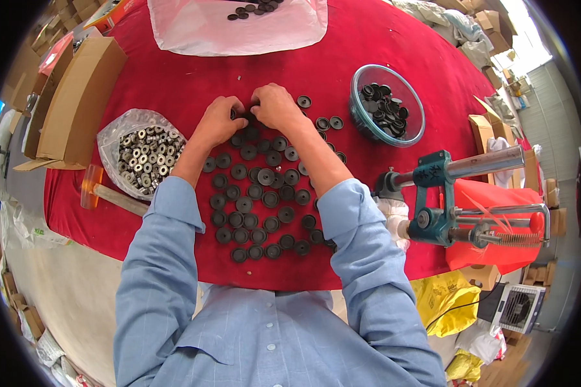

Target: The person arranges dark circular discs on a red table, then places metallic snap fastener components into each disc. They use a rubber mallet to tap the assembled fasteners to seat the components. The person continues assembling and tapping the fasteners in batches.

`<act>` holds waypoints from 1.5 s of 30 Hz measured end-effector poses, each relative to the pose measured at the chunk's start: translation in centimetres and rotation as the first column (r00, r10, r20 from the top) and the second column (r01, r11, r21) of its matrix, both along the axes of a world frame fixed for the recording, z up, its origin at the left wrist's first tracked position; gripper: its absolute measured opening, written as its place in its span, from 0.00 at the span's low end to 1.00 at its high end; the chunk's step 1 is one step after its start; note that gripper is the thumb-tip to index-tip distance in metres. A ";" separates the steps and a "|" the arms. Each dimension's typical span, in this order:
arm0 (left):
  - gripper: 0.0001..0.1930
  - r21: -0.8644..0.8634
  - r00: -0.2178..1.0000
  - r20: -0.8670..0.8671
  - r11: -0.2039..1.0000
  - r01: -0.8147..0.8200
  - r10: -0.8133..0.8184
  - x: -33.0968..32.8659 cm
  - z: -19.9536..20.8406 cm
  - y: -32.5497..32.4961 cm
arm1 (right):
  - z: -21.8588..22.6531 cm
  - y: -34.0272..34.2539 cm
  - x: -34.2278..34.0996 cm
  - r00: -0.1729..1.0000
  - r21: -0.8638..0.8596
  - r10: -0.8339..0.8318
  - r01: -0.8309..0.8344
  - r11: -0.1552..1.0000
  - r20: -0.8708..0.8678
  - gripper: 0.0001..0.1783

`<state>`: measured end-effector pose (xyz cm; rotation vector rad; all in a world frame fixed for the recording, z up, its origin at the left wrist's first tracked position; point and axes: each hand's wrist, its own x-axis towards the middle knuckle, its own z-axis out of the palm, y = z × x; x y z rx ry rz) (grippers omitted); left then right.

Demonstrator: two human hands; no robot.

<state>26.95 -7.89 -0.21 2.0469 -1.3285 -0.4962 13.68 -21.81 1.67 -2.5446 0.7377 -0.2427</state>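
Observation:
Both my hands are at the far end of a spread of small black round caps on the red cloth. My left hand has its fingers curled round a black cap, which shows between thumb and forefinger. Close beside it, my right hand is bent downward with its fingertips drawn together. Whatever is in those fingertips is too hidden to make out. More caps lie partly under my right forearm. A clear round tub of similar black caps stands to the right of my right hand.
Left of the caps are a clear bag of metal rings, a mallet and an open cardboard box. A green hand press stands at the right edge. A white plastic sheet with several caps lies at the far side.

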 end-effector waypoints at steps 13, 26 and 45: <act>0.15 -0.022 0.352 -0.933 0.966 -0.258 0.073 0.0 3.6 1.7 | -0.6 1.2 -0.3 0.998 -0.052 -0.056 0.055 0.997 -0.021 0.17; 0.18 -0.117 0.997 0.049 0.991 0.071 -0.065 -1.5 -0.2 4.2 | 1.1 0.9 -2.3 0.969 0.199 -0.066 0.019 0.980 0.236 0.19; 0.19 -0.065 0.993 -0.019 0.991 0.119 -0.120 -3.1 -0.1 1.9 | -0.8 8.3 -6.1 0.993 -0.106 -0.120 0.121 0.987 0.014 0.23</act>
